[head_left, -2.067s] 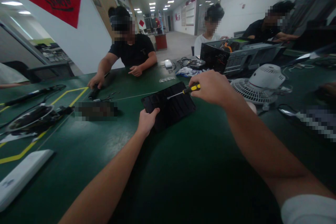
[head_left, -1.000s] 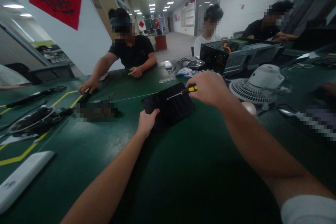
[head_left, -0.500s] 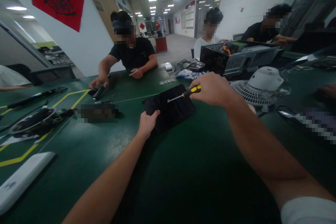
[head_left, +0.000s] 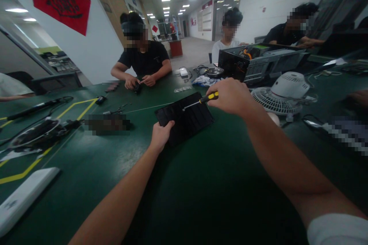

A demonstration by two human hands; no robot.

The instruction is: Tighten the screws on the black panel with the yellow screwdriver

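A flat black panel (head_left: 191, 122) lies tilted on the green table (head_left: 178, 183) in front of me. My left hand (head_left: 162, 134) grips its left edge, thumb on top. In my right hand (head_left: 227, 93) is a yellow and black screwdriver (head_left: 209, 97), held by the handle above the panel's right part. The screwdriver's shaft points down to the left, and its tip is over the panel's middle, by a small light spot. Whether the tip touches the panel cannot be made out.
An upturned white fan (head_left: 287, 90) and an open computer case (head_left: 261, 61) stand at the right. Cables and a black device (head_left: 37, 132) lie left, a white box (head_left: 25, 195) nearer. Across the table a person (head_left: 143, 55) handles a small dark object.
The person across the table has brought one hand from the left to the other, now with a small dark object. My hands, the panel and the screwdriver show almost no movement.
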